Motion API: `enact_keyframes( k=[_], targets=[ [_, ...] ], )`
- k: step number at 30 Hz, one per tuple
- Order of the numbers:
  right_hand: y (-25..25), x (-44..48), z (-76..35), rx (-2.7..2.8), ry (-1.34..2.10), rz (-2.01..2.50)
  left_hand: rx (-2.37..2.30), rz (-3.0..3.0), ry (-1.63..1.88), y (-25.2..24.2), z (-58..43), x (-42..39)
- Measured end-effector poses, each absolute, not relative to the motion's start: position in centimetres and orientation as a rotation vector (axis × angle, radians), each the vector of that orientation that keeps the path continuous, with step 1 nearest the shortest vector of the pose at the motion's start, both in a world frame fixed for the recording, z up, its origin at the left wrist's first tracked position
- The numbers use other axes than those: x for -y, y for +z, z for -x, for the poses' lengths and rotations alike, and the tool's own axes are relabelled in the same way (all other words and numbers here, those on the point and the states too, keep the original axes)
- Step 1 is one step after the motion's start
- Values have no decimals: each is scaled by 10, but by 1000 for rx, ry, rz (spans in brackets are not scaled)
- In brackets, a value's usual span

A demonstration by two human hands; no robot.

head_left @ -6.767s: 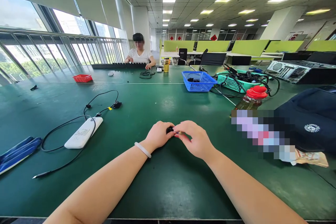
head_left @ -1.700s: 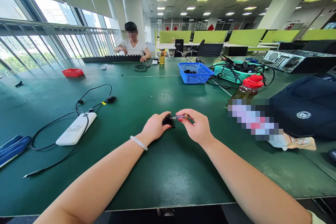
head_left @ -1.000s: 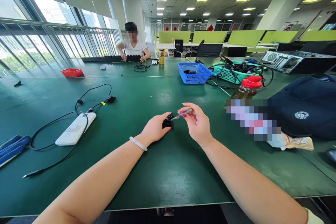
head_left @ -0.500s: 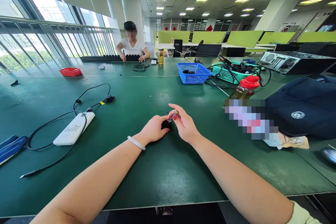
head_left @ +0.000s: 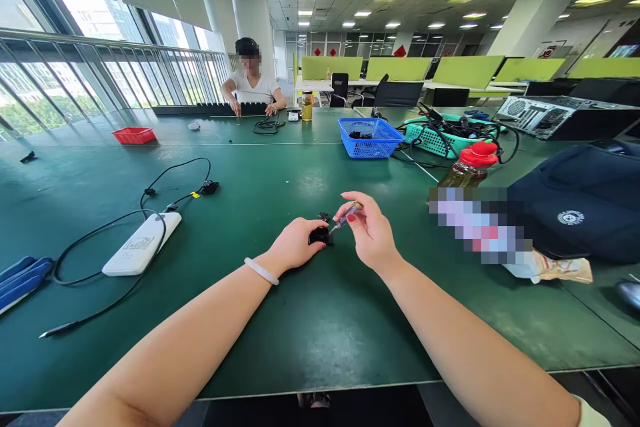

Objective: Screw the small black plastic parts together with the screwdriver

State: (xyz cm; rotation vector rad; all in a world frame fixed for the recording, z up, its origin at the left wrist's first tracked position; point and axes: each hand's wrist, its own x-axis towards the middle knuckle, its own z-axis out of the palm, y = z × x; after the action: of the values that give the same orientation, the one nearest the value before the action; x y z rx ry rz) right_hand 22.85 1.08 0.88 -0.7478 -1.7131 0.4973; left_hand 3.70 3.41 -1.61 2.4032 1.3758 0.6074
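Near the middle of the green table, my left hand is closed on a small black part, pinning it against the tabletop between thumb and fingers. What kind of part it is I cannot make out. My right hand grips a small screwdriver with a clear handle. Its shaft slants down to the left, and the tip is at the right side of the black part. Whether the tip touches it is too small to tell.
A white power bank with a black cable lies left, beside blue gloves. Ahead are a red tray, a blue basket and a green basket of cables. A red-capped bottle and dark bag stand right. A person sits opposite.
My right hand has moved to the right and turned, so the screwdriver now leans and shows along its length. My left hand stays on the black part.
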Motion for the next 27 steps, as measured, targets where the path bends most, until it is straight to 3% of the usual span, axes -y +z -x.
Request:
enact_keyframes(
  k=[6, 14, 21, 27],
  targets=[
    [3, -15, -224, 1859, 546, 776, -1308, -2437, 622, -14, -37, -34],
    [-2, -25, -225, 1613, 659, 918, -1282, -2433, 694, -16, -37, -34],
    [0, -24, -232, 1388, 666, 736, -1332, -2454, 843, -10, -37, -29],
    [2, -19, -228, 1530, 645, 748, -1353, -2446, 785, -15, -37, -32]
  ],
)
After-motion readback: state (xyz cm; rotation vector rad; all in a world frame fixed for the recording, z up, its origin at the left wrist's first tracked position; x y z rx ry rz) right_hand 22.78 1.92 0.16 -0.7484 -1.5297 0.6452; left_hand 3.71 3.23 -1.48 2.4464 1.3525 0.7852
